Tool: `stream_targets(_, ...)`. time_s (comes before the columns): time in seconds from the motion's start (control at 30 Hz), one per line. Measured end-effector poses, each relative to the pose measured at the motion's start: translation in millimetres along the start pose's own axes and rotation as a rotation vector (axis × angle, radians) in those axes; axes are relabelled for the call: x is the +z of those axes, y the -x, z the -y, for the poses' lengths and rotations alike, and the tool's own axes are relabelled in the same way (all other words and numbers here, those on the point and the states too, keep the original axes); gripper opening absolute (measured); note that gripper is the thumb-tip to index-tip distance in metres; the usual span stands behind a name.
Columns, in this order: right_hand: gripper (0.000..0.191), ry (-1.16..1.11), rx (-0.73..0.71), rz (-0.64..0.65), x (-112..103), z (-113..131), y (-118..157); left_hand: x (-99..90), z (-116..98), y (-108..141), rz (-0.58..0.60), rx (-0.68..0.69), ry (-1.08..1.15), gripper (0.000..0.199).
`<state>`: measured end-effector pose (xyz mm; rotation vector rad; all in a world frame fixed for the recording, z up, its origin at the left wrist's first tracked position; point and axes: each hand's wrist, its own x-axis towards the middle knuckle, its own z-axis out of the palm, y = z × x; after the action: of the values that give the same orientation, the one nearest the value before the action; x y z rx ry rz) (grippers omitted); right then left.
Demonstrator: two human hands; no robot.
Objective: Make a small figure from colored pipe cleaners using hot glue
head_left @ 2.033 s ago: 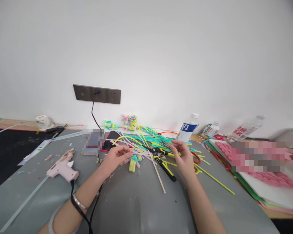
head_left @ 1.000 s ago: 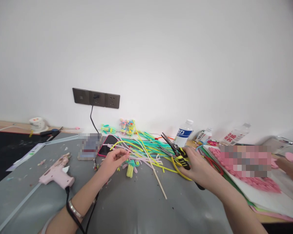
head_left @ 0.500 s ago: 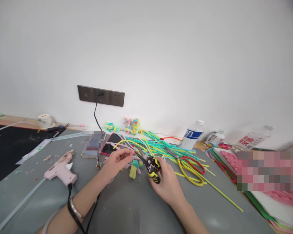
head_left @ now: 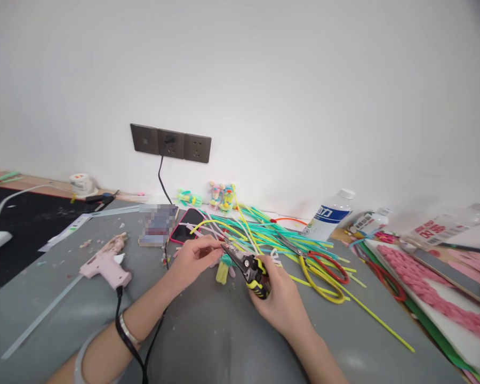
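- We are gripping the black-and-yellow pliers in our right hand, with its fingers curled around the handles.
- The pliers are lying aslant between our two hands: their long axis is running from the right palm forward and leftward, with the narrow nose pointing at the left fingertips.
- We are holding our left hand at that nose, thumb and forefinger drawn close together; we cannot tell whether they are pinching something small, or whether the metal is touching the skin or sitting just beside it.
- Below this meeting point, a yellow-and-teal pipe-cleaner figure is lying on the grey table covering, partly hidden, nearer the left fingertips than the right hand.
- Beyond the hands and spreading to the right, the loose pipe cleaners are lying in a heap, mostly crosswise to us.
- On the right of that heap, scissors with red and yellow handles are resting with their loops toward us, nearer the right hand.
- Left of our left forearm, a pink glue gun is lying on its side, nozzle aiming away from us, well apart from the pliers.
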<state>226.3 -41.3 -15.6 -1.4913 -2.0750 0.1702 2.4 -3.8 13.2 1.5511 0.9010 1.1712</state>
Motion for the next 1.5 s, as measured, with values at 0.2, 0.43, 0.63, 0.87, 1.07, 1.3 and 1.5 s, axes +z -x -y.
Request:
stream_targets(0.2, 0.044, 0.009, 0.028, 0.052, -0.2, -1.2, 2.4, 0.0, 4.3, 1.6, -0.016, 0.027, 0.026, 0.019)
stream_targets(0.43, 0.044, -0.010, 0.026, 0.059, 1.3, -1.8, 2.9, -0.8, 5.6, 1.6, -0.011, 0.048, -0.010, 0.019)
stream_targets(0.63, 0.039, -0.047, 0.029, 0.080, -1.0, 1.4, 2.1, -1.4, 7.3, 1.6, -0.007, 0.068, -0.046, 0.021)
stream_targets(0.87, 0.037, -0.075, 0.038, 0.114, -2.6, 3.6, 3.5, -1.9, 7.7, 2.8, -0.015, 0.084, -0.098, 0.021)
stream_targets(1.07, 0.037, -0.092, 0.041, 0.138, -3.0, 3.0, 3.5, -2.0, 5.4, 2.9, -0.002, 0.082, -0.118, 0.020)
stream_targets(1.3, 0.038, -0.077, 0.037, 0.142, -2.4, 2.9, 2.9, -1.8, 5.7, 2.7, 0.007, 0.058, -0.117, 0.022)
stream_targets(1.5, 0.035, -0.080, 0.044, 0.152, -4.7, 4.7, 3.5, -2.2, 8.4, 1.8, 0.011, 0.064, -0.130, 0.019)
